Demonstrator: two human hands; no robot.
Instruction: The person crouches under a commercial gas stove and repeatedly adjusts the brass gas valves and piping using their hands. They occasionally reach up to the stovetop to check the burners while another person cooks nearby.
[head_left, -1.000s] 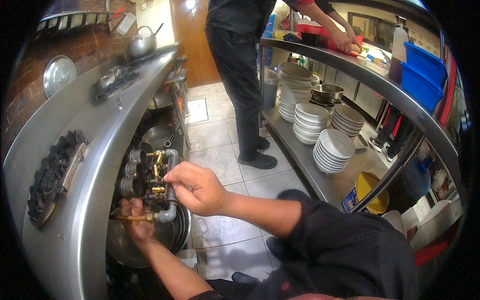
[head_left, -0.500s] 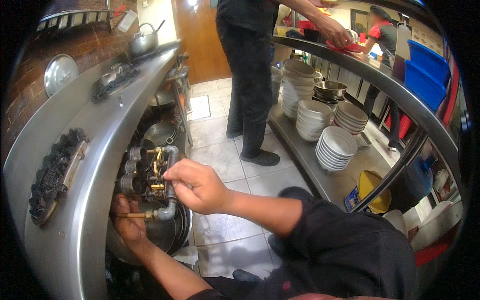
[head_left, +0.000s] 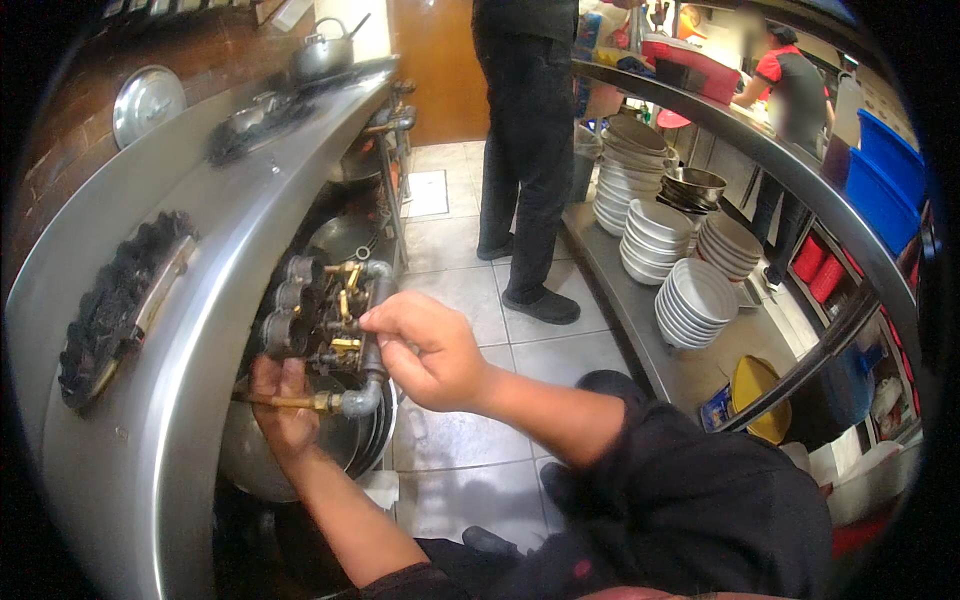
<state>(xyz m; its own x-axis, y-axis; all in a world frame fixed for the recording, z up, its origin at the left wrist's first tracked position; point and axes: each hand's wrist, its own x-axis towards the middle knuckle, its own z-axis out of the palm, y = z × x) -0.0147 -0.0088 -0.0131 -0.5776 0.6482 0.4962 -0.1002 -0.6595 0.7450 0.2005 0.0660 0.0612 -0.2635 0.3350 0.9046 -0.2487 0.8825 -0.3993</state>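
A grey gas pipe (head_left: 376, 320) with small brass valves (head_left: 347, 300) runs beneath the steel stove's front edge. My right hand (head_left: 432, 352) is closed beside it, thumb and forefinger pinched on a valve stem, which the fingertips mostly hide. Below the round black burner tubes (head_left: 288, 330), my left hand (head_left: 290, 420) reaches up behind a thin brass pipe (head_left: 300, 401). Its fingers look stretched and apart, slightly blurred, with nothing visible in them. Large metal pans (head_left: 345, 450) sit under the pipes, close to my left wrist.
The steel stove top (head_left: 190, 400) with a black burner (head_left: 120, 310) lies left. A person in dark trousers (head_left: 530, 150) stands ahead on the tiles. To the right, a low shelf holds stacked bowls (head_left: 690, 300); a yellow bucket (head_left: 760, 390) stands nearer. Another person (head_left: 790, 100) works beyond the counter.
The view has shifted, so most things sit further right. My left fingers now show more above the brass pipe. The right hand keeps its pinch; the standing person's hand has left the counter.
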